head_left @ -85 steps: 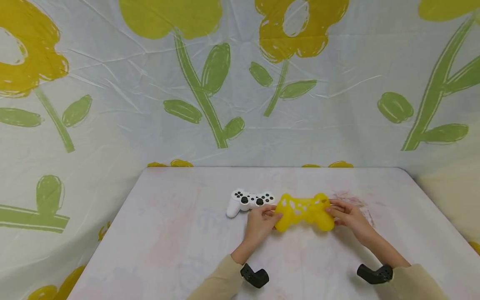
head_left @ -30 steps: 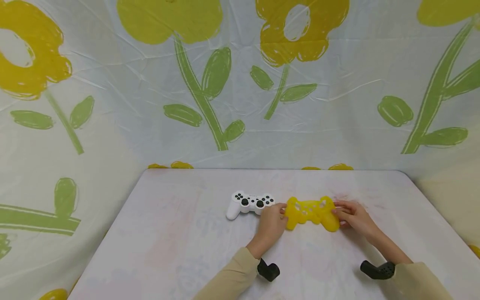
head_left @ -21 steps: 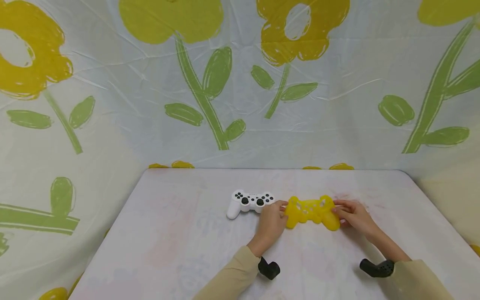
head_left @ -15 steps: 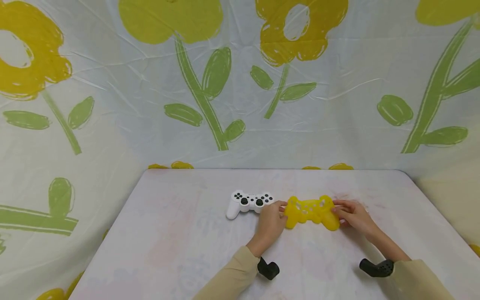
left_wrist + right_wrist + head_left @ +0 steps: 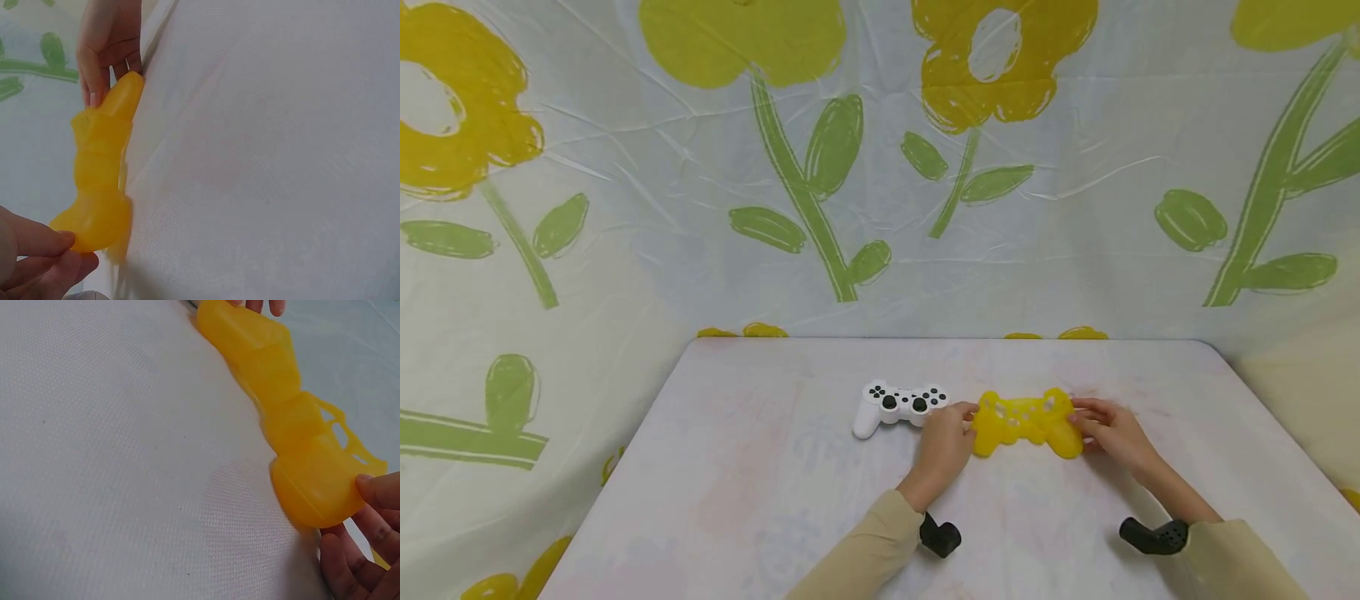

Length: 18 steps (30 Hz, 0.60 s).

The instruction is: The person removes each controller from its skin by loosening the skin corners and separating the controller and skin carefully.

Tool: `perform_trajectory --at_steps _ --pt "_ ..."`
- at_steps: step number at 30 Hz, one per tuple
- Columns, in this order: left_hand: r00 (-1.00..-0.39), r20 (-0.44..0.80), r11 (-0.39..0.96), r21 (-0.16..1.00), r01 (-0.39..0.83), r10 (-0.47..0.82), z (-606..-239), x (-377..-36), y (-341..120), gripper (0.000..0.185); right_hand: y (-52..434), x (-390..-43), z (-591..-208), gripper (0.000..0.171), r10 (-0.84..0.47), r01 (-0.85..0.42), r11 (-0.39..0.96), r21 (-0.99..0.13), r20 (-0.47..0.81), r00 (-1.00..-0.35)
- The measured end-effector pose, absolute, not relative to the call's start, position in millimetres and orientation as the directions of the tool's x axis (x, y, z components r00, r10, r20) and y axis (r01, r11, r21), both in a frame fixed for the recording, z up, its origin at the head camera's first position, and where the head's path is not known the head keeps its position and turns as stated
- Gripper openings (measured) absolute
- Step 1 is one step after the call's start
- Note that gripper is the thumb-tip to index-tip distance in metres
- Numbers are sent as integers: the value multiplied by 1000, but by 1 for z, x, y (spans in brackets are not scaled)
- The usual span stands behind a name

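Note:
A yellow silicone controller cover (image 5: 1022, 423) with cut-out holes lies low over the table between both hands. My left hand (image 5: 943, 450) pinches its left grip end; in the left wrist view thumb and fingers hold the cover's (image 5: 97, 215) near lobe. My right hand (image 5: 1116, 437) pinches the right end, and in the right wrist view the thumb presses on the rounded grip of the cover (image 5: 319, 481), with fingers beneath. Just left of the cover sits a white game controller (image 5: 898, 402) with black sticks and buttons, its right grip hidden behind my left hand.
The pale table (image 5: 737, 500) has a faint pattern and a rounded back edge. A fabric sheet (image 5: 1075, 233) printed with yellow flowers hangs behind it and at the sides. Black wrist cameras (image 5: 1153, 536) sit on both forearms.
Both hands have shifted the yellow cover slightly right and turned it so its face tips back, its holes looking narrower. The white controller stays in place.

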<state>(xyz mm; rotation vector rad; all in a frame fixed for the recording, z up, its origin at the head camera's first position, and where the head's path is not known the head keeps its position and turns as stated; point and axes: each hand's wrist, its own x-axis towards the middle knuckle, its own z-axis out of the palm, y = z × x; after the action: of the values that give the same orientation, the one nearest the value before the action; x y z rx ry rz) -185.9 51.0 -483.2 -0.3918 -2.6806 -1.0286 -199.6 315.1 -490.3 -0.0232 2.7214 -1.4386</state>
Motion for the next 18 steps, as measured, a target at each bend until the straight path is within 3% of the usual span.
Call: perform_trajectory --at_steps 18 --pt "-919 363 687 629 364 155 -485 -192 47 23 315 -204 -487 56 -15 26 612 -791 -44 -999"
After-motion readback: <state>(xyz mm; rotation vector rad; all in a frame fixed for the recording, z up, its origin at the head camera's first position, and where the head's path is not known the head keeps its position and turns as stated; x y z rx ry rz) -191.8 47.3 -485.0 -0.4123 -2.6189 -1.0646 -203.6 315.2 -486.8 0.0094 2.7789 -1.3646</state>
